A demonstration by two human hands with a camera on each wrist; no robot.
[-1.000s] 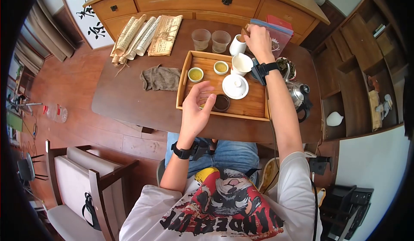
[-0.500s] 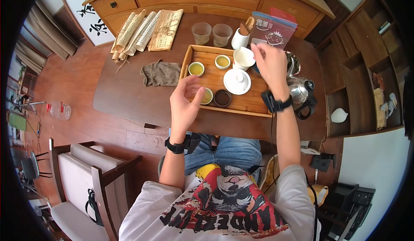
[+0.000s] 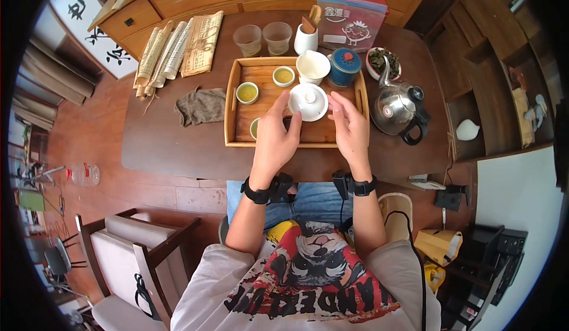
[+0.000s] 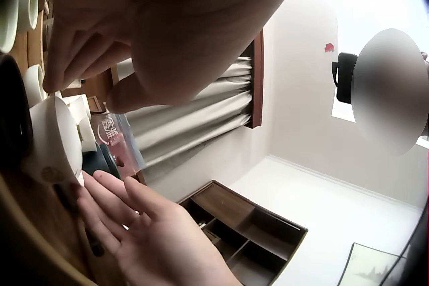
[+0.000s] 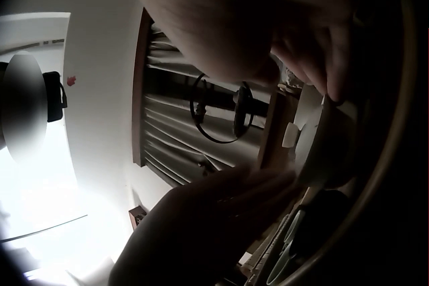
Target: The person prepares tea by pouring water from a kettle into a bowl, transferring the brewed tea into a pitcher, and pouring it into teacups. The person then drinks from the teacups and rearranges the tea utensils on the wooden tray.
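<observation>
In the head view, a white lidded tea bowl (image 3: 308, 102) stands on the wooden tray (image 3: 237, 132), lid on. My left hand (image 3: 277, 136) is at its left side, thumb and fingers apart, fingertips right at the rim. On the opposite side my right hand (image 3: 351, 130) has its fingers extended toward the bowl, as the left wrist view also shows. A dark round coaster is mostly hidden behind my left hand. Teacups (image 3: 248, 93) with yellow-green tea sit on the tray's left part. Behind the bowl are a white pitcher (image 3: 313, 66) and a blue tin (image 3: 345, 67).
Right of the tray stand a steel kettle (image 3: 396, 109) and a bowl of tea leaves (image 3: 383, 63). Frosted glasses (image 3: 277, 38), a white tool holder (image 3: 306, 39) and a clear pouch (image 3: 349, 24) line the back. A brown cloth (image 3: 200, 106) and paper scrolls (image 3: 160, 55) lie left.
My right hand has come back from near the tool holder to the right side of the lidded bowl. My left hand has moved right to its left side. The head view has shifted.
</observation>
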